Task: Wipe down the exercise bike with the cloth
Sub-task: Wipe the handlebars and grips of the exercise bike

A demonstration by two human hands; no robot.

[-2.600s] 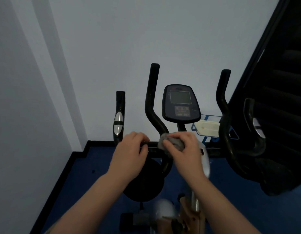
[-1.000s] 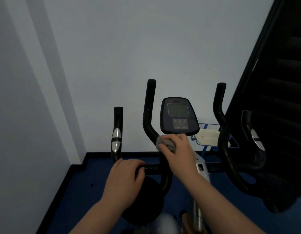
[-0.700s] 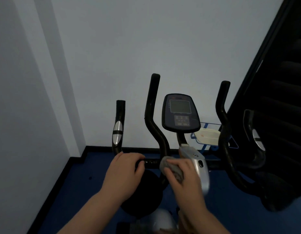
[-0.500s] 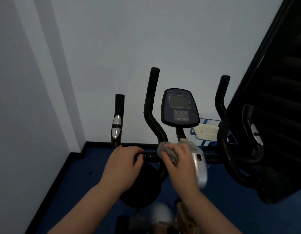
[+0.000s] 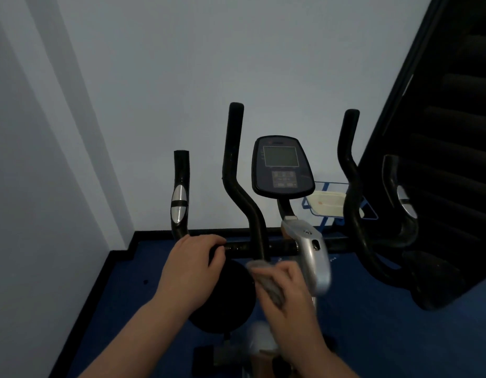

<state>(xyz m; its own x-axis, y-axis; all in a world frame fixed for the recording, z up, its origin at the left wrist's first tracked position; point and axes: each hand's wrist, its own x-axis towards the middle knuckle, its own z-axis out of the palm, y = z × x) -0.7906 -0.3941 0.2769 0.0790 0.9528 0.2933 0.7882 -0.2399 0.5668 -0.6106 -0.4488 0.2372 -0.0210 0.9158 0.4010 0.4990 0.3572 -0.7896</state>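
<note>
Our left hand (image 5: 192, 271) curls round the bike (image 5: 259, 241) crossbar's left end. Our right hand (image 5: 288, 296), blurred, clutches the grey cloth (image 5: 267, 283) just below the inner left handlebar's foot, beside the silver stem.

There is one black exercise bike (image 5: 259, 236) with one dark oval console (image 5: 282, 167), one crumpled grey cloth (image 5: 267, 283), two bare hands (image 5: 194, 264).

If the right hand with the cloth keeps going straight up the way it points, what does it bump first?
Probably the black handlebar post just above the cloth in the right hand, where it joins the crossbar. The blur hides the depth.
</note>
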